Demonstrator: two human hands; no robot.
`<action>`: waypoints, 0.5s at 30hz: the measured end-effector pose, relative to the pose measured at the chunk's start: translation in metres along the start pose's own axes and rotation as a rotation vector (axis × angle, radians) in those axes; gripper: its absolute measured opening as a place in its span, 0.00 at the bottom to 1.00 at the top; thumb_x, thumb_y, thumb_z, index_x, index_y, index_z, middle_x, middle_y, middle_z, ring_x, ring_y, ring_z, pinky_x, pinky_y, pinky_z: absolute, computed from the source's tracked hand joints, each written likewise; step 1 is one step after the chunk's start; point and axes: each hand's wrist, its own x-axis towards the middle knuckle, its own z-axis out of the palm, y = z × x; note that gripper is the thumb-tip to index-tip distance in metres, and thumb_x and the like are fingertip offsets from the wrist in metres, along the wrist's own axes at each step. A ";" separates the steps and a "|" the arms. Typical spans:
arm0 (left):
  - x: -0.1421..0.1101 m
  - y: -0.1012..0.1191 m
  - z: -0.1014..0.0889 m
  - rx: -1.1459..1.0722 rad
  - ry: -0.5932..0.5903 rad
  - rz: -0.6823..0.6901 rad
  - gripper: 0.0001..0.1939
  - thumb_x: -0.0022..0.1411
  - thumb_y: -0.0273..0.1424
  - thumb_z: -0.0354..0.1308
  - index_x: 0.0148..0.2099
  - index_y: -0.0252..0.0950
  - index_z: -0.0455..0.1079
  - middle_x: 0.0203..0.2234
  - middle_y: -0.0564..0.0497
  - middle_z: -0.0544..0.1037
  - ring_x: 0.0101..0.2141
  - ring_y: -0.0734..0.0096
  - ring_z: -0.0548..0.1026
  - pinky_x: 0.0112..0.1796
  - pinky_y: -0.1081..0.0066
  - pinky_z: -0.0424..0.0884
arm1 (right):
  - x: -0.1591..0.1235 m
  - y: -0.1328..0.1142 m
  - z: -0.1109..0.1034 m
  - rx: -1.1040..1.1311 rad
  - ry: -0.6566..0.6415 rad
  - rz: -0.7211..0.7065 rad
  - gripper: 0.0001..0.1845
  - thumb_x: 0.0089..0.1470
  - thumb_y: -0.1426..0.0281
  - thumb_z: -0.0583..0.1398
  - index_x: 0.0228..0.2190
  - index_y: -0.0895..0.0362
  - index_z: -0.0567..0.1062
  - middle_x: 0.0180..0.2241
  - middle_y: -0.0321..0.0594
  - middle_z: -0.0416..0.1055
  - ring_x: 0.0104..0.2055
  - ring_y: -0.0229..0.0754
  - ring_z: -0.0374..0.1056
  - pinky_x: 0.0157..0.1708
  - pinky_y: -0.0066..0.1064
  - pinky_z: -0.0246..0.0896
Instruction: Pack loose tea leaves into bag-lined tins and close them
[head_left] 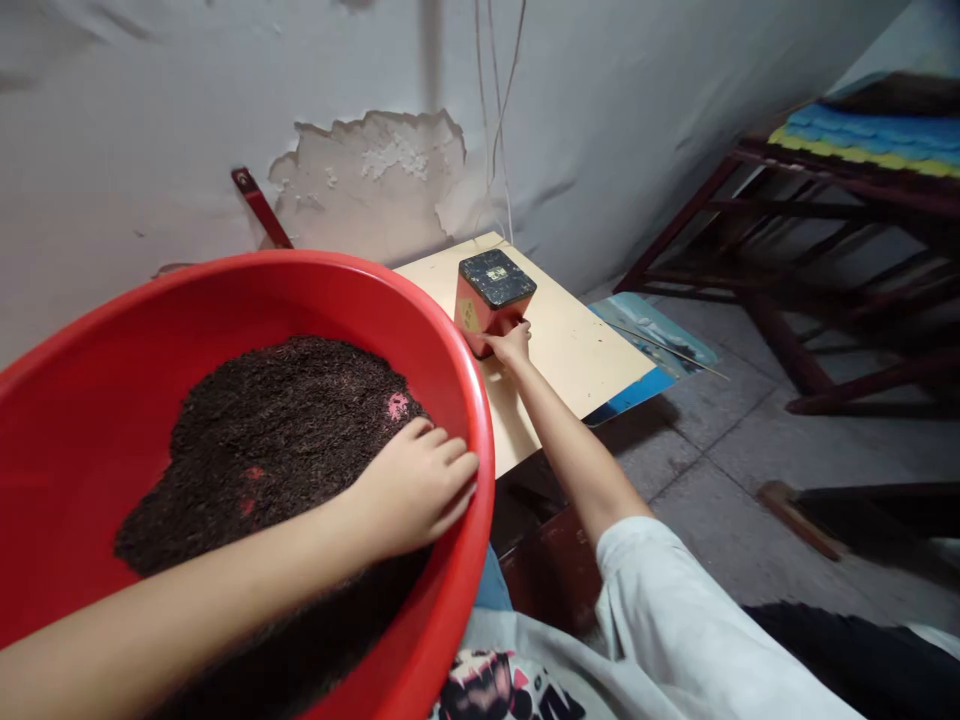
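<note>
A big red plastic basin [67, 400] fills the left of the view and holds a heap of dark loose tea leaves [277, 420]. My left hand [416, 490] lies on the leaves by the basin's right wall, fingers curled together against the rim. My right hand [511, 345] reaches out to a small red square tin with a black lid [491, 295] and grips its lower front side. The tin stands upright on a pale board [585, 350].
A peeling grey wall [375, 170] rises behind the board, with cords hanging down it. A blue poster [649, 335] lies under the board's right edge. Dark red wooden frames [810, 270] with a coloured mat stand at right on a grey tiled floor [712, 450].
</note>
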 end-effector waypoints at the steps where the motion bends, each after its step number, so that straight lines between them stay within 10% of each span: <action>1: -0.008 0.003 0.003 -0.026 0.016 -0.001 0.11 0.65 0.30 0.46 0.38 0.34 0.70 0.29 0.49 0.76 0.30 0.63 0.72 0.37 0.63 0.63 | 0.005 -0.002 0.002 -0.010 0.001 -0.002 0.54 0.33 0.69 0.69 0.58 0.68 0.51 0.59 0.64 0.50 0.60 0.53 0.57 0.59 0.35 0.55; 15: -0.057 0.008 0.006 -0.172 -0.035 -0.213 0.09 0.64 0.28 0.48 0.39 0.36 0.70 0.31 0.51 0.77 0.32 0.64 0.73 0.39 0.63 0.64 | 0.014 -0.018 0.016 -0.128 -0.013 -0.026 0.48 0.38 0.69 0.67 0.56 0.72 0.53 0.58 0.69 0.51 0.58 0.57 0.59 0.54 0.38 0.59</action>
